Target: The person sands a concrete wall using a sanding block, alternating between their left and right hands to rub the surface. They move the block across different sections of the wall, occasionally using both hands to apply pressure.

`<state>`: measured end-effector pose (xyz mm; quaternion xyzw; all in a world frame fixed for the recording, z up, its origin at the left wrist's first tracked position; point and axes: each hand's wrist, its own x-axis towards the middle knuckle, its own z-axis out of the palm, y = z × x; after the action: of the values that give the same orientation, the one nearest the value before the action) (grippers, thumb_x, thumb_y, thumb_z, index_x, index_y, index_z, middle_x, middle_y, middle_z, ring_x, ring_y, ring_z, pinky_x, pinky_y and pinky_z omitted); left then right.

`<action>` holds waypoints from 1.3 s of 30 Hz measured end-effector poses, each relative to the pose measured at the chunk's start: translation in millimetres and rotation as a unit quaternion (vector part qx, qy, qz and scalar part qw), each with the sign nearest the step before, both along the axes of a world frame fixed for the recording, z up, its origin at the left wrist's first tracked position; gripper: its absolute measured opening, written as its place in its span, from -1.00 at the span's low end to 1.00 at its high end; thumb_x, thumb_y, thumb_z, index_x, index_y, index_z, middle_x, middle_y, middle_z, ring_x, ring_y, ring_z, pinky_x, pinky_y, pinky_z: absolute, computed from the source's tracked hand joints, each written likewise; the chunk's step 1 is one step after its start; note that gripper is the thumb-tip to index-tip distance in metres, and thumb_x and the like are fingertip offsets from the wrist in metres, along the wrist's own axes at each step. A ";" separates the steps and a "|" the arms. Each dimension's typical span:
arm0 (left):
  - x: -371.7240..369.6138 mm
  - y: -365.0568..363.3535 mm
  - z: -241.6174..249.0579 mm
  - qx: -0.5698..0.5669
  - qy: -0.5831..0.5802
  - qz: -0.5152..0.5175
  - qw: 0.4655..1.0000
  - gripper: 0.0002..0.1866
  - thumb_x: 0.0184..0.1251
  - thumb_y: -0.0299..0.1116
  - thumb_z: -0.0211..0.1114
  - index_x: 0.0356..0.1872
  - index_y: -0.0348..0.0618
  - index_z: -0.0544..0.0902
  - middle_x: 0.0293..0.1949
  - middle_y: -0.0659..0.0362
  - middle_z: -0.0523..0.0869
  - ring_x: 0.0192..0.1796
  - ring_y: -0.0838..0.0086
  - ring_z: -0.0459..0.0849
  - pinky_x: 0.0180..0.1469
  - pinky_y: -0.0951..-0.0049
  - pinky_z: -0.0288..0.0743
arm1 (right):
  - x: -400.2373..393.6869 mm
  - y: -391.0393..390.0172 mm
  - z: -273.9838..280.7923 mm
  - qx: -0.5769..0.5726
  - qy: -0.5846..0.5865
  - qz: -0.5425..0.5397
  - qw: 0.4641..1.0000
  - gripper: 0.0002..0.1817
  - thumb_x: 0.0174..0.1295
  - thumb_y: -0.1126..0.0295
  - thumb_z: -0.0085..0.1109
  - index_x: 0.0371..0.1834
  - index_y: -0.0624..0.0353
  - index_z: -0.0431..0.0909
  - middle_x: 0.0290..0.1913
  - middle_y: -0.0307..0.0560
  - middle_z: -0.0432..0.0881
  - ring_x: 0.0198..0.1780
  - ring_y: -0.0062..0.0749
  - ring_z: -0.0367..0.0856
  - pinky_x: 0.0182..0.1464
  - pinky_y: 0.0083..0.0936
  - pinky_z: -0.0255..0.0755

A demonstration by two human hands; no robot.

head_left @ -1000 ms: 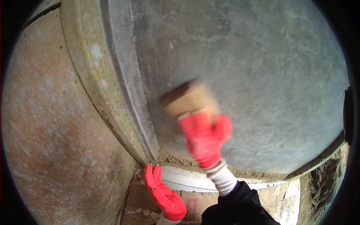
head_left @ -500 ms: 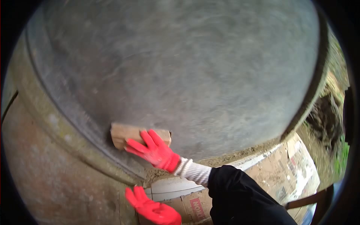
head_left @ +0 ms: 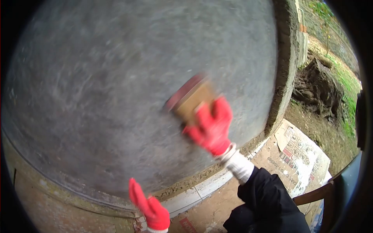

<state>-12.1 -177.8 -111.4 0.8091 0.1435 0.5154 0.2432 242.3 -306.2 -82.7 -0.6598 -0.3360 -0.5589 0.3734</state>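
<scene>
My right hand, in a red-palmed glove with a white knitted cuff, grips a tan sanding block with a dark red edge. The block overlaps the smooth grey wall surface near its middle and lies at a slant, blurred by motion. Below and to the left, my left hand wears the same kind of red glove. Its fingers stretch upward in front of the wall's lower edge, and nothing is in them.
A rough mortar strip borders the wall at right. White tiles run along its foot, beside printed cardboard. A wooden chair part stands at lower right. A tree stump sits on soil beyond.
My right hand has carried the block up and right from the wall's lower left corner, and the block has turned. The view has shifted rightward. My left hand stays low, its fingers now pointing more upward.
</scene>
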 end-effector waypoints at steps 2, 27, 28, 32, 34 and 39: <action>43.3 -2.3 -6.7 0.138 0.082 -0.044 0.986 -0.46 0.28 -0.31 0.13 0.26 -0.38 0.40 0.34 -0.20 0.33 0.43 -0.12 0.22 0.45 -0.18 0.04 | -1.2 -1.0 -51.8 -0.120 -0.092 0.057 0.987 -0.20 -0.25 0.03 0.51 0.22 -0.16 0.49 0.19 0.19 0.31 0.15 0.22 0.38 0.05 0.22 0.34; 181.9 56.4 48.5 0.646 0.230 0.061 0.725 -0.51 0.30 -0.10 0.14 0.19 -0.08 0.49 0.48 0.15 0.20 0.58 -0.10 -0.13 0.48 -0.36 -0.29 | 155.5 -144.5 -80.2 0.253 0.158 -0.171 0.939 -0.14 -0.02 0.18 0.41 0.38 0.24 0.29 0.37 0.48 0.22 0.23 0.43 0.33 0.23 0.10 0.27; 182.7 58.6 46.2 0.658 0.200 0.059 0.724 -0.48 0.32 -0.11 0.11 0.27 -0.06 0.43 0.52 0.17 0.14 0.58 -0.10 -0.13 0.48 -0.36 -0.31 | 151.3 -145.4 -42.0 0.286 0.207 -0.157 0.922 -0.21 0.01 0.19 0.41 0.35 0.22 0.36 0.37 0.45 0.22 0.22 0.39 0.35 0.24 0.08 0.27; 185.4 53.4 45.7 0.669 0.155 0.066 0.724 -0.36 0.39 -0.13 0.04 0.48 0.02 0.20 0.58 0.20 0.00 0.59 -0.05 -0.15 0.50 -0.33 -0.35 | 95.2 -108.6 -3.8 0.088 0.074 -0.039 0.993 -0.24 -0.22 0.11 0.46 0.21 -0.17 0.51 0.22 0.14 0.37 0.11 0.19 0.41 0.08 0.10 0.38; 184.8 52.1 46.8 0.667 0.168 0.069 0.723 -0.33 0.39 -0.12 0.04 0.51 0.04 0.14 0.59 0.22 -0.02 0.60 -0.04 -0.16 0.50 -0.32 -0.35 | 66.6 -76.4 -57.5 0.057 0.035 0.049 0.997 -0.28 -0.32 0.13 0.55 0.10 -0.37 0.58 0.23 -0.09 0.38 0.09 0.18 0.40 0.00 0.07 0.48; 186.8 54.8 45.0 0.671 0.152 0.066 0.723 -0.30 0.40 -0.11 0.02 0.54 0.06 0.09 0.59 0.23 -0.03 0.60 -0.03 -0.16 0.50 -0.33 -0.34 | 93.7 -122.5 -193.8 -0.092 0.083 -0.097 0.988 -0.22 -0.27 0.10 0.50 0.17 -0.03 0.49 0.20 0.22 0.35 0.17 0.26 0.38 0.10 0.21 0.37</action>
<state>174.8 -123.0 -66.4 0.8167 -0.1516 0.3623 -0.4229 336.0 -428.7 -276.5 -0.7647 -0.2883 -0.5029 0.2814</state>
